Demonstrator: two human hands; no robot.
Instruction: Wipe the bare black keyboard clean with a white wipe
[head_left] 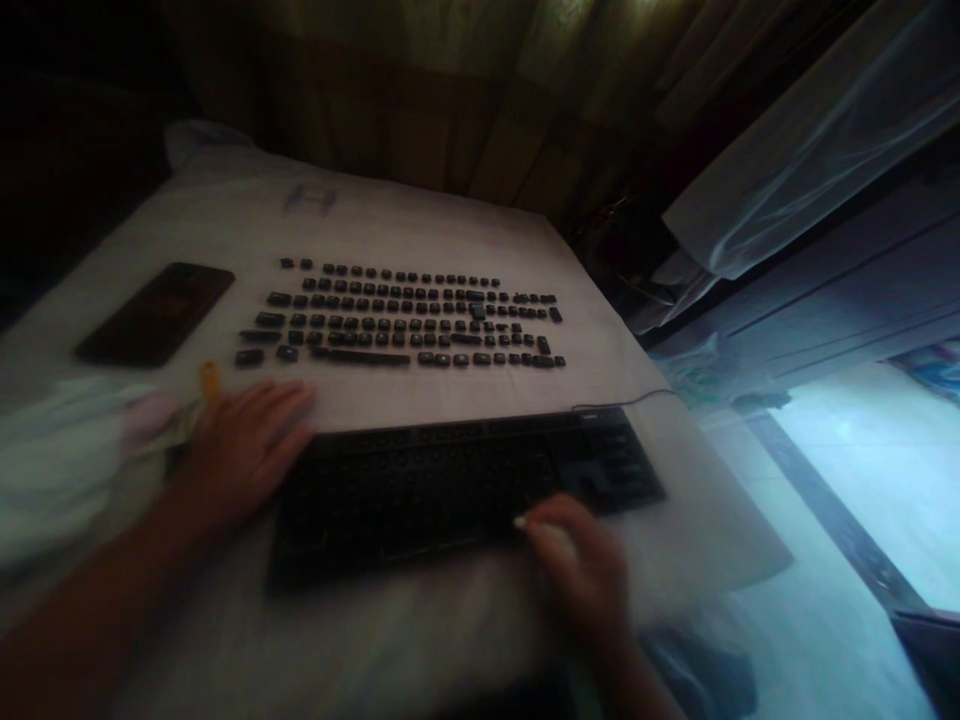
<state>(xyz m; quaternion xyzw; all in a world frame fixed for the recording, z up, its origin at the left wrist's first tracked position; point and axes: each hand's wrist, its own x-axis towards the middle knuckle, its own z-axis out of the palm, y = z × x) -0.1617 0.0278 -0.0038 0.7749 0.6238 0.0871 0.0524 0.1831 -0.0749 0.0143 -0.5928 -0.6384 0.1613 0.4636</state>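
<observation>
A black keyboard base (450, 480) with its keycaps off lies across the near part of the table. My left hand (247, 445) rests at its left end, fingers stretched out and fairly flat. An orange-yellow piece (211, 380) shows just beyond that hand; its kind is unclear. My right hand (581, 565) is at the keyboard's near edge, right of the middle. Its fingers pinch a small white-tipped thing (520, 522), blurred, with the tip at the keyboard. Loose black keycaps (397, 325) lie in rows behind the keyboard.
A dark phone (157, 313) lies at the left of the pale-covered table (420, 220). White cloth or plastic (64, 465) sits by my left arm. The keyboard's cable (645, 398) runs off the right edge. Curtains (420, 90) hang behind, and pale floor (862, 450) shows at right.
</observation>
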